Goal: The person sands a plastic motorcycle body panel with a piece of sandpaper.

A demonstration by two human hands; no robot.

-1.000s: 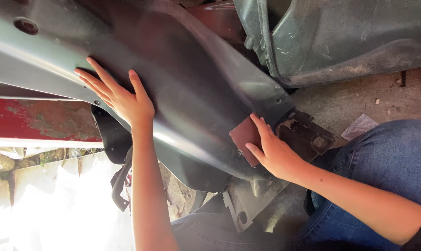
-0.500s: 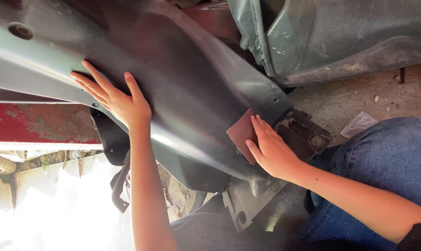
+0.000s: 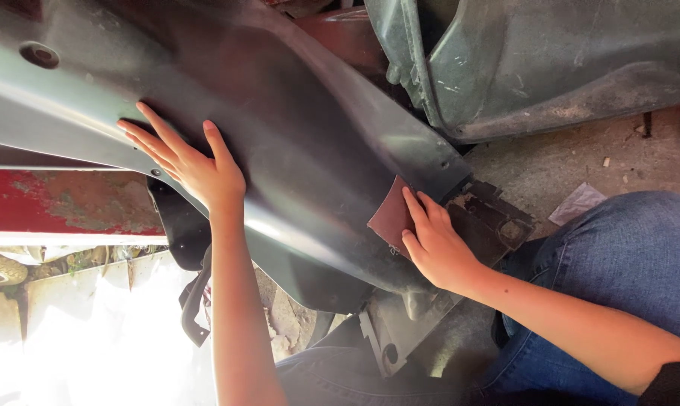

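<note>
A large dark grey curved car body panel [image 3: 302,135] fills the upper middle of the head view. My left hand [image 3: 193,169] lies flat on its left part with fingers spread, holding nothing. My right hand [image 3: 434,244] presses a small reddish-brown piece of sandpaper [image 3: 391,218] against the panel's lower right edge, fingers laid over the sheet. Part of the sandpaper is hidden under my fingers.
A second dusty grey-green panel [image 3: 550,60] lies at the top right on the dirt floor [image 3: 573,165]. A red rusty beam [image 3: 62,203] runs along the left. My knee in blue jeans [image 3: 625,256] is at the right. A black bracket [image 3: 498,222] sits beside my right hand.
The view has drifted slightly. My right hand with the sandpaper has shifted a little along the panel's edge; my left hand stays planted on the panel.
</note>
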